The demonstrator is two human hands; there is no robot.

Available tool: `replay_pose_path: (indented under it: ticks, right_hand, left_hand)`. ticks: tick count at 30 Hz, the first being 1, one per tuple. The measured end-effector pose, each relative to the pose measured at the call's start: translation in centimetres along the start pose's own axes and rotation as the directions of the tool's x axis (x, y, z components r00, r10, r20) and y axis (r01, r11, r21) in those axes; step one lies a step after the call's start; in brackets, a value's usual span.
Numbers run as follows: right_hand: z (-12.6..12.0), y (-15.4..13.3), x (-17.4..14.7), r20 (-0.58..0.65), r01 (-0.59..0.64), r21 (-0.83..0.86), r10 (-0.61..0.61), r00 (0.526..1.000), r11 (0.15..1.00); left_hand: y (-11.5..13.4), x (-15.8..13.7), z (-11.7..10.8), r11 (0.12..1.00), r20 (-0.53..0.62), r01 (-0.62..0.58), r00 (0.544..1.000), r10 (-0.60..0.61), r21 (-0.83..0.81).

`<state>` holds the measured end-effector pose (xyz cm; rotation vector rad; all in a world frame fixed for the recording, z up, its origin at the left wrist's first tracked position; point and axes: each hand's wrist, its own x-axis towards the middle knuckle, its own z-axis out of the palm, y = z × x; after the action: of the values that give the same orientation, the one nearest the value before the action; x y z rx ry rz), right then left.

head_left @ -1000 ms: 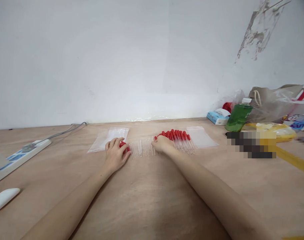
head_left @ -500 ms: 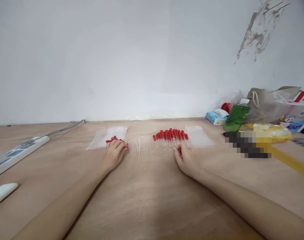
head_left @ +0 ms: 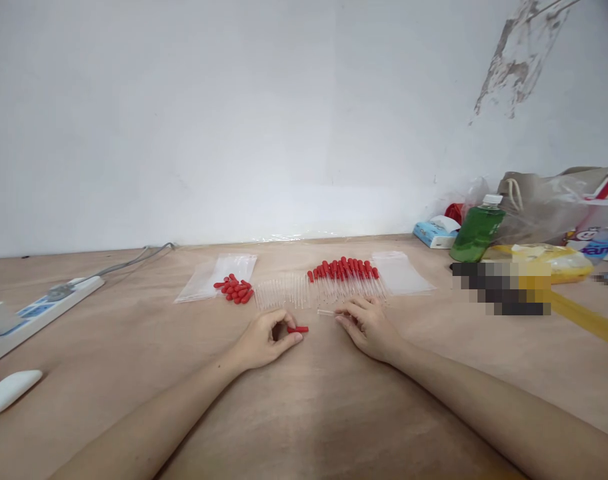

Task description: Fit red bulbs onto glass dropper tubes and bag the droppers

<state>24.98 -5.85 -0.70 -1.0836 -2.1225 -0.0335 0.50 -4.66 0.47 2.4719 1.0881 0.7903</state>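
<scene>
My left hand (head_left: 270,339) pinches a red rubber dropper bulb (head_left: 300,329), its end pointing right. In my right hand (head_left: 367,327) is a clear dropper tube (head_left: 325,313), with one end sticking out to the left. The bulb and tube are apart. Loose red bulbs (head_left: 234,290) lie heaped beyond my left hand. A row of bare clear tubes (head_left: 283,291) stretches across the middle. Behind my right hand lie several droppers (head_left: 345,270), red bulbs on their far ends.
Clear plastic bags (head_left: 404,273) lie flat to the right of the droppers, with more bags (head_left: 199,280) on the left. A power strip (head_left: 79,293) sits at far left. At right stand a tissue pack (head_left: 435,233) and a green bottle (head_left: 479,230).
My left hand has come from the bulb heap toward the middle, bringing one red bulb. My right hand has shifted slightly, and a clear tube now shows in its fingers.
</scene>
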Motion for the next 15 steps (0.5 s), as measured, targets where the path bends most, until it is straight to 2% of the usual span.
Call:
replay_pose_path:
  ticks: [3,6,11,15]
  right_hand:
    - [-0.1,-0.2,-0.1,0.024,0.036,-0.004,-0.036,0.999,0.999]
    - [-0.1,-0.4,-0.1,0.034,0.040,0.015,-0.041,0.999,0.999]
    - [0.2,-1.1,0.2,0.058,0.011,0.069,-0.015,0.998,0.998]
    - [0.5,-1.4,0.5,0.076,0.006,0.116,-0.015,0.997,0.993]
  left_hand:
    - [-0.2,0.6,0.7,0.997,-0.050,0.065,0.996,-0.068,-0.052]
    - [0.1,0.9,0.9,0.998,-0.073,0.030,0.997,-0.034,-0.052]
    - [1.1,0.9,1.0,0.996,-0.043,0.024,0.999,-0.028,-0.081]
    - [1.1,1.0,1.2,0.988,-0.097,0.029,0.994,-0.044,-0.154]
